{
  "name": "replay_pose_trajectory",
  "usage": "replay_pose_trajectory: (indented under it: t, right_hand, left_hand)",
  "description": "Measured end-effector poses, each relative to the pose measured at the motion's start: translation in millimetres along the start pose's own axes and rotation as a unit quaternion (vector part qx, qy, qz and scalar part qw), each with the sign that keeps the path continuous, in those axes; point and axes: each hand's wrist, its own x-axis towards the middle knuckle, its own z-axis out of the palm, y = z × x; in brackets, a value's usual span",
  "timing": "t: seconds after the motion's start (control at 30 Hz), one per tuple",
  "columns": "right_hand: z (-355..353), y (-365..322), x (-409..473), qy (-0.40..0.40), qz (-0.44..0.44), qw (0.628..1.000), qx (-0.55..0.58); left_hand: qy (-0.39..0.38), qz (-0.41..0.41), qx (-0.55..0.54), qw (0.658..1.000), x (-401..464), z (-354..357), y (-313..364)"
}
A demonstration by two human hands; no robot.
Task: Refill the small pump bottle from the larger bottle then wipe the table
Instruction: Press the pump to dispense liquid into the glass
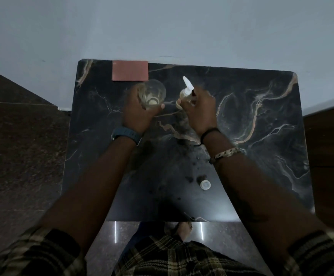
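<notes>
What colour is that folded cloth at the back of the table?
The cloth looks dull reddish-pink, seen in the head view.

the table is black marble with pale tan veins. a dusty pink cloth lies at its far edge, and the sleeves are dark plaid with cream lines.

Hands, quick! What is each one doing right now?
Left hand: holds the larger clear bottle.
Right hand: holds the small pump bottle.
</notes>
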Motion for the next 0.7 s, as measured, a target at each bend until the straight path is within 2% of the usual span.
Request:
replay_pose_trajectory:
  t: [0.27,0.4,0.7]
  right_hand:
    - [5,-13,84,-0.042,-0.003,0.999,-0.012]
    - [7,-13,110,-0.053,-0.017,0.997,-0.044]
    - [11,-12,130,-0.073,-0.026,0.997,-0.024]
  left_hand:
    - [0.017,-0.015,0.028,0.999,95,25,13]
    - [0.018,-0.025,0.031,0.999,119,35,13]
    - [-0.005,-0.022,0.041,0.999,141,44,14]
